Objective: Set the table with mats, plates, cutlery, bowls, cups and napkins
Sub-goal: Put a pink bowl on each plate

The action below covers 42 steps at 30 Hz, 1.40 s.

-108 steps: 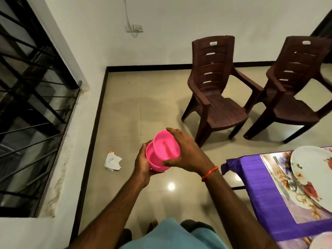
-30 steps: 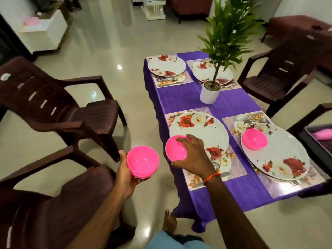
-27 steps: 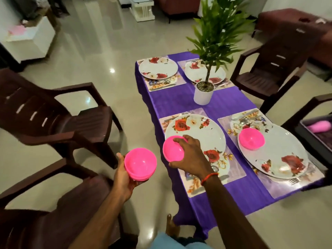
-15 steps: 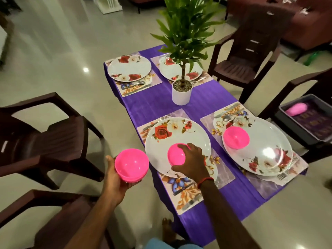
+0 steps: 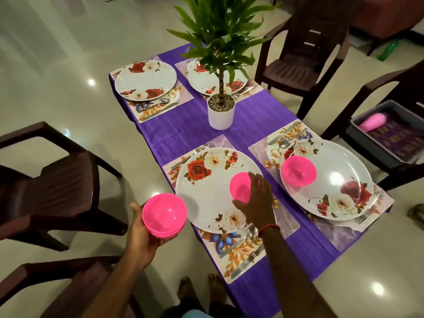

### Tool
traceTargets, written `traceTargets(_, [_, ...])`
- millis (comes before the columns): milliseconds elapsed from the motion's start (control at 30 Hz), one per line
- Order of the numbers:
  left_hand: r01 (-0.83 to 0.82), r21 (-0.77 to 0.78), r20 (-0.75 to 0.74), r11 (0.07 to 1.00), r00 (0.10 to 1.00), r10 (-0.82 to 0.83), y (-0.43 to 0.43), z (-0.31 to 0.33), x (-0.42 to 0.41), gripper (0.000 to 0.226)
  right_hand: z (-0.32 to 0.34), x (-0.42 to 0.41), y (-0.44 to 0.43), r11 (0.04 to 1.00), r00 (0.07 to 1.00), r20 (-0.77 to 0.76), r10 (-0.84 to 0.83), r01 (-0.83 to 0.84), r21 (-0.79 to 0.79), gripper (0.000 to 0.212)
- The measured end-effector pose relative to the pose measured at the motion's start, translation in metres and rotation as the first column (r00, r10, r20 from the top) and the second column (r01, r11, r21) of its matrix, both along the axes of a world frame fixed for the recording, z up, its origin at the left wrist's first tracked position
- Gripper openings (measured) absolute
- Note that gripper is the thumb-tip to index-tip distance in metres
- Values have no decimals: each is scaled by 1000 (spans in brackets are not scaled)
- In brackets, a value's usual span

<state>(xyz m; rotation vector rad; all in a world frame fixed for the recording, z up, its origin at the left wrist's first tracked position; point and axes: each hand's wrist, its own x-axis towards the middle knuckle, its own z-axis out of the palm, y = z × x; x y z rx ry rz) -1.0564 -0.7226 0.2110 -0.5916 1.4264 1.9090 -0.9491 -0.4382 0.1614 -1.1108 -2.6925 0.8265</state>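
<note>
Your right hand point(image 5: 253, 203) has brought its pink bowl point(image 5: 239, 187) from beyond the table edge onto the near-left plate point(image 5: 206, 196). Its fingers are curled over the bowl's rim, so it is not released, and you cannot tell whether it sits flat yet. That likely makes this the second place to get a bowl, since another bowl point(image 5: 298, 171) already sits on the near-right plate point(image 5: 339, 180). Half a second ago the bowl was nearer the plate's middle; now it is toward the right side. Your left hand point(image 5: 141, 235) grips the stack of pink bowls point(image 5: 164, 214) from beneath, off the table as before, probably for the two bare far plates point(image 5: 144, 80).
</note>
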Motion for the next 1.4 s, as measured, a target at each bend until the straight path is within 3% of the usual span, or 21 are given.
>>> traceTargets(267, [52, 10, -18, 999, 998, -52, 5, -9, -10, 80, -5, -8, 12, 998, 998, -11, -60, 60, 18, 106])
traceTargets(533, [80, -5, -23, 997, 997, -80, 13, -9, -12, 65, -1, -6, 16, 994, 999, 6, -43, 43, 105, 112])
traceTargets(767, [47, -17, -32, 999, 998, -48, 12, 1, -16, 61, 21, -28, -19, 967, 986, -162, 36, 6, 254, 76])
traceTargets(933, [1, -9, -46, 1000, 999, -1, 0, 11, -24, 66, 47, -62, -63, 939, 928, -262, 267, -189, 288, 72])
traceTargets(1067, [-34, -20, -70, 999, 997, 33, -8, 22, -36, 70, 65, -92, -104, 906, 836, -349, 422, -389, 164, 70])
traceTargets(1267, [-67, -11, -58, 998, 996, 66, -32, 35, -89, 84, 88, -152, -154, 704, 679, -217, 701, -708, 60, 101])
traceTargets(1400, [-114, -1, -104, 994, 988, 113, -54, 38, -137, 60, 94, -199, -181, 617, 605, -134, 785, -782, 84, 109])
